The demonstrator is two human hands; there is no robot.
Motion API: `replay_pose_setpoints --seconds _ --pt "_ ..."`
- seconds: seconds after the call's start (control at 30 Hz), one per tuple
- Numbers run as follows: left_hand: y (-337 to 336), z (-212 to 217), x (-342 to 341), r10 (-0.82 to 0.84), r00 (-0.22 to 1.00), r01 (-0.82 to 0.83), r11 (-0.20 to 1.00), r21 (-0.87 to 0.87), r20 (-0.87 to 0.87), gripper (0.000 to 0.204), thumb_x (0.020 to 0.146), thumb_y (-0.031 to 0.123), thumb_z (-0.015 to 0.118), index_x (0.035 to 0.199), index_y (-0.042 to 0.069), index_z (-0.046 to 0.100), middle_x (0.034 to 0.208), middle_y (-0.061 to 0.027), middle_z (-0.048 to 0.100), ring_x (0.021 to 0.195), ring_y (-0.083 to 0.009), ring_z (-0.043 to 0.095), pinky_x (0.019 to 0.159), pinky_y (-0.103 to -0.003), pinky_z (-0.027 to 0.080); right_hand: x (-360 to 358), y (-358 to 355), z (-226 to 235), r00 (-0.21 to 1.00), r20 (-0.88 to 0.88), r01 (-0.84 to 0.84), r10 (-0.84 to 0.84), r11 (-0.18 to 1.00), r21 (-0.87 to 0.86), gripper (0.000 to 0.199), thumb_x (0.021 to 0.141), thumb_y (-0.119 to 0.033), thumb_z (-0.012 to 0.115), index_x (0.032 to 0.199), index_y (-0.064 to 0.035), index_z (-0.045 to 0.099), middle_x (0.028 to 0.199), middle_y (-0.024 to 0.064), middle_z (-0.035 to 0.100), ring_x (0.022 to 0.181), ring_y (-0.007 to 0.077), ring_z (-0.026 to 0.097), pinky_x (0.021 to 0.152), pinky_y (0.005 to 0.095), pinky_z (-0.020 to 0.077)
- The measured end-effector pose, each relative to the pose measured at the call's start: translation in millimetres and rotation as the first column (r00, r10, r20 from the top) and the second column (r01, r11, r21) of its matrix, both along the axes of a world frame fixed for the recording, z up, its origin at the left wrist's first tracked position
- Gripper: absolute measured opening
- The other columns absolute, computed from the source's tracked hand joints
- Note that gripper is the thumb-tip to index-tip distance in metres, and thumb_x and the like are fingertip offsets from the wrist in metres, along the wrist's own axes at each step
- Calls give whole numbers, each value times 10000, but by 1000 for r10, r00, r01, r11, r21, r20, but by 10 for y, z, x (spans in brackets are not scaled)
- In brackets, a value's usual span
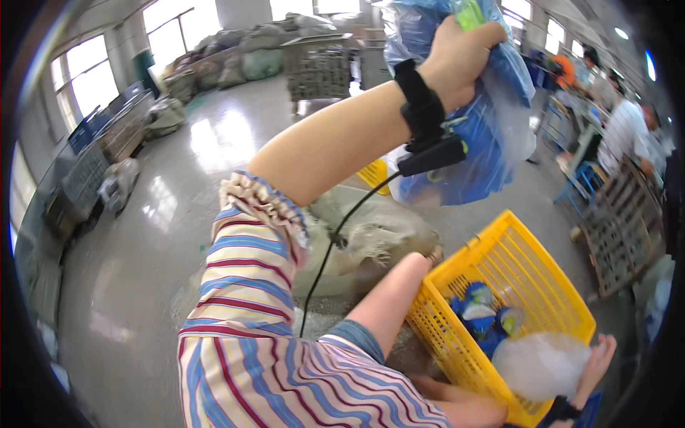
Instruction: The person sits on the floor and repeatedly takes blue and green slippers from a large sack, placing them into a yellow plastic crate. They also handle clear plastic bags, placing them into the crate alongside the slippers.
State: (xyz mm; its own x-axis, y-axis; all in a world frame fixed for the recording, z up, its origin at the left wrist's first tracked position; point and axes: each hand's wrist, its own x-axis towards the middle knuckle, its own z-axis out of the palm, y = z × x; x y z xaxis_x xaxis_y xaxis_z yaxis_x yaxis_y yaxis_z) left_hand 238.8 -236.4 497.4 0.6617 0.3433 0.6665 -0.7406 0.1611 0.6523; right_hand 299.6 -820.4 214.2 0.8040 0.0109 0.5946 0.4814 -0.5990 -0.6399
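My left hand (464, 53), raised high in front, is closed on a clear plastic bag (457, 157) with blue contents. A bright green piece (469, 14) shows by its fingers. Low on the right, my right hand (598, 360) is at the rim of a yellow slatted plastic basket (531, 246). Its fingers point upward, apart, beside a whitish translucent rounded plastic piece (541, 365); any grip on that piece does not show. Several blue, white and green round items (479, 314) lie inside the basket.
Behind the basket slumps a pale woven sack (378, 232). At right are a slatted cart (621, 225) and people at work (628, 135). Piled sacks (257, 53) and a crate cart (321, 68) stand at the back. A black cable (332, 250) hangs from my left wrist.
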Motion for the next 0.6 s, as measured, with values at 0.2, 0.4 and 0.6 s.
replay_pose_setpoints --seconds 0.2,0.4,0.6 --pt "-329 -706 320 -372 884 357 928 -106 -283 310 842 164 574 1086 -21 526 1044 -128 612 951 -231 599 892 -353 462 -541 152 616 975 224 86 11 905 -417 49 652 18 504 612 -9 512 630 116 476 626 247 494 565 330 386" --pt "-1019 -1712 816 -623 634 607 768 -205 -458 315 813 43 529 1122 3 482 1036 -108 592 905 -200 609 815 -339 516 -1027 310 672 947 -6 233 -322 697 -678 160 720 -240 575 701 -89 624 691 163 592 652 340 590 566 425 451" --pt "-1401 -2328 795 -712 477 737 644 -207 -516 523 781 13 490 1287 -9 360 1160 -154 535 1005 -246 583 876 -369 497 -1035 597 184 951 -298 -160 -81 696 -700 512 707 -377 670 1156 -160 553 748 113 639 734 314 620 647 423 479"
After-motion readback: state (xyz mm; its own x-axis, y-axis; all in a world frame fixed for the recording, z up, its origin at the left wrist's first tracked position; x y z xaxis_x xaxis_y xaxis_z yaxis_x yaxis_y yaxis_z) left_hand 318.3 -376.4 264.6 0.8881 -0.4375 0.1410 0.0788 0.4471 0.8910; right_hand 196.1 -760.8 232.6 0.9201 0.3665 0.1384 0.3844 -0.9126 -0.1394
